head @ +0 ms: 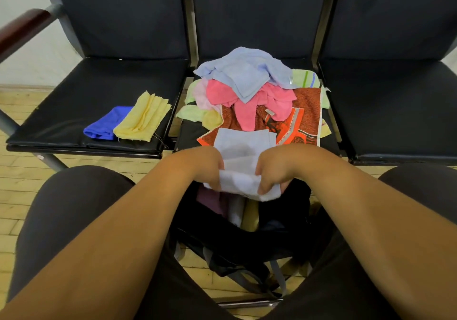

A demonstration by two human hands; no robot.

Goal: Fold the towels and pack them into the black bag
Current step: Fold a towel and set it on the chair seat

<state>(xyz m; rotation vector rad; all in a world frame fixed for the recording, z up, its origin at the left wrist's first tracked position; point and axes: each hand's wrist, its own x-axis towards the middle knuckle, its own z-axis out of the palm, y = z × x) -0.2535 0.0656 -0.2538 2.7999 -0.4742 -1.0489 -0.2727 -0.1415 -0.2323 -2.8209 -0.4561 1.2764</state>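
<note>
We record a row of three black padded chairs (385, 112) on a wooden plank floor (14, 196). The black bag (284, 223) stands on the floor between the person's knees. Its mouth is open and folded cloth shows inside.

On the middle seat lies an unfolded pile of towels (215, 119). A light blue towel (247, 72) is on top, a pink towel (247, 107) is beneath it, and an orange patterned towel (306, 107) is spread under both.

A white towel (243, 151), partly folded, is held above the bag's mouth, in front of the middle seat's front edge. On the left seat we note a folded yellow towel (143, 116) that overlaps a folded blue towel (106, 123).

The left hand (205, 163) grips the white towel's left edge with curled fingers. The right hand (277, 168) grips its right lower edge likewise.
</note>
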